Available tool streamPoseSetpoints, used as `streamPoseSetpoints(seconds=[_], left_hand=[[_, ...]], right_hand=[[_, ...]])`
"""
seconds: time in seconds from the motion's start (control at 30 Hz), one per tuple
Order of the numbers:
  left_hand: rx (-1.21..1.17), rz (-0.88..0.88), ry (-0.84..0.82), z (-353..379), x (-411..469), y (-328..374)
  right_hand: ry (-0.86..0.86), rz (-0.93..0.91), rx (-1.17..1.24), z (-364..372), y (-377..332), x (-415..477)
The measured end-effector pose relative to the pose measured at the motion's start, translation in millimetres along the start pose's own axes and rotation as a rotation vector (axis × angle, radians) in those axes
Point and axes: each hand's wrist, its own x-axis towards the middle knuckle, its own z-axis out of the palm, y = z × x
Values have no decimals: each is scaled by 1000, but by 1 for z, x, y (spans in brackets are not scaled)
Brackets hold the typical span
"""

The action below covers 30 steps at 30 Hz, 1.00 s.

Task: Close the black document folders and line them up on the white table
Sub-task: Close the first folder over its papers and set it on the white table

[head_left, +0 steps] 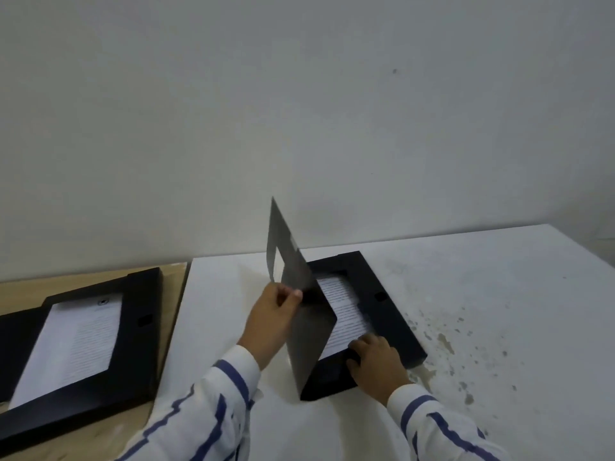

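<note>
A black document folder (382,307) lies open on the white table (499,294), with printed paper (346,311) inside. Its grey cover flap (293,271) stands almost upright along the folder's left side. My left hand (273,314) pinches the flap's edge about halfway up. My right hand (376,361) presses flat on the folder's near corner, fingers spread over the paper and rim. A second black folder (133,327) lies open at the left on a wooden surface (173,314), with a white sheet showing inside it.
A bare white wall (299,111) rises right behind both surfaces. The white table's right half has grey stains and specks (446,341). The wooden surface butts against the white table's left edge.
</note>
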Motion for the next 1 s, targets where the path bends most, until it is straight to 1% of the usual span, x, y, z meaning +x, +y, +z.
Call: streamPoseSetpoints(seconds=[0.1, 0.17, 0.27, 0.37, 0.43, 0.47, 0.5, 0.53, 0.6, 0.67, 0.73, 0.8, 0.87, 1.0], left_hand=[[62, -61, -48, 45, 14, -15], [111, -123, -50, 66, 23, -29], [208, -225, 5, 88, 34, -53], [363, -313, 90, 105, 39, -63], [481, -336, 120, 113, 39, -64], [542, -340, 121, 117, 40, -66], [594, -345, 117, 119, 40, -65], [627, -351, 112, 122, 40, -66], [626, -358, 112, 125, 41, -67], [594, -357, 116, 128, 42, -69], [608, -355, 115, 130, 43, -72], [649, -361, 109, 131, 43, -74], [689, -357, 107, 132, 42, -75], [729, -339, 84, 131, 41, -78]], right_hand=[[-19, 14, 55, -11, 46, 15], [-10, 14, 166, -19, 71, 24], [-3, 16, 488, -37, 98, 32], [-88, 123, 928, -52, 114, 40], [-169, 214, 1103, -56, 122, 49], [-201, 240, 1141, -56, 125, 54], [-225, 250, 1146, -58, 127, 57], [-235, 235, 1092, -58, 128, 61], [-229, 143, 843, -54, 130, 69], [-187, 68, 616, -45, 125, 74], [-127, 51, 481, -37, 116, 77], [-79, 47, 392, -30, 110, 79], [-75, 49, 336, -27, 106, 82], [-182, 9, 241, -23, 102, 91]])
